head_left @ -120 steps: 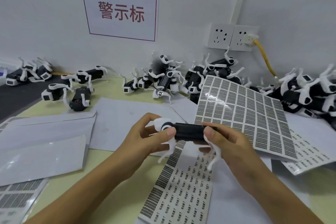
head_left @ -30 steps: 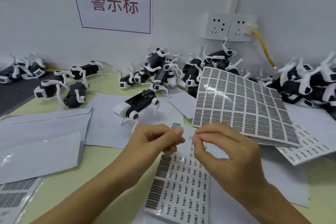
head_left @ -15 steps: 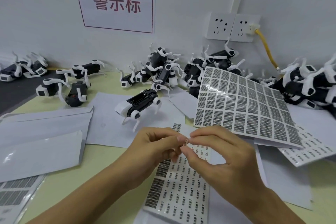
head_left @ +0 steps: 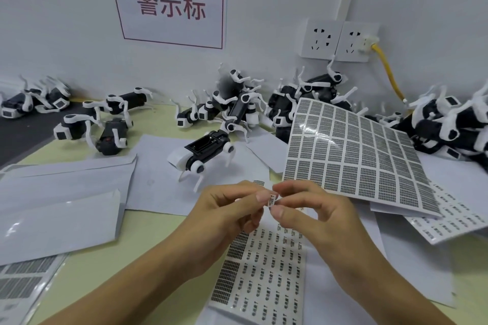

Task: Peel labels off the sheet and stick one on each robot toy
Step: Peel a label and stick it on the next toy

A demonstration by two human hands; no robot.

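A tiny white label (head_left: 272, 200) with dark print is pinched between the fingertips of my left hand (head_left: 232, 212) and my right hand (head_left: 311, 215), held in the air above the label sheet (head_left: 264, 272). A black and white robot toy (head_left: 203, 153) lies on its back on white paper just beyond my hands, legs sticking out. Several more robot toys lie in a pile (head_left: 237, 108) by the wall, in another pile (head_left: 449, 124) at the right and in a group (head_left: 89, 126) at the left.
A large sheet of grid labels (head_left: 356, 155) leans tilted at the right, over another printed sheet (head_left: 449, 221). White backing papers (head_left: 60, 192) cover the left of the yellow-green table (head_left: 87, 269). Wall sockets with a yellow cable (head_left: 388, 74) are behind.
Four seconds ago both hands held a robot toy; it now lies on the paper beyond them. Since then my fingertips have come together and pinch a small label.
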